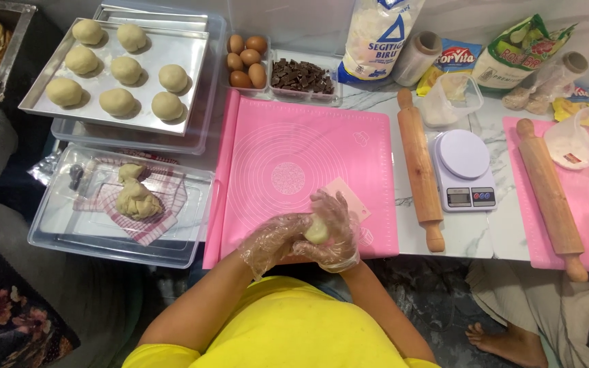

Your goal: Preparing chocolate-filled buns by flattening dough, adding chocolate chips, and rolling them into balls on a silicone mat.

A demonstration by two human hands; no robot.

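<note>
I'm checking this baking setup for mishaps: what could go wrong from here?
1. The dough piece cupped between the left hand and right hand sits near the pink mat's front edge and might drop off.
2. The rolling pin beside the mat could roll.

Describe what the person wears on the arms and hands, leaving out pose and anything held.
Both hands wear thin, clear disposable plastic gloves, crinkled and loose, ending a little past the wrists: the left hand and the right hand. The forearms are bare beyond the gloves. A bright yellow short-sleeved shirt covers the shoulders and upper arms. No watch, ring or bracelet can be seen.
</note>
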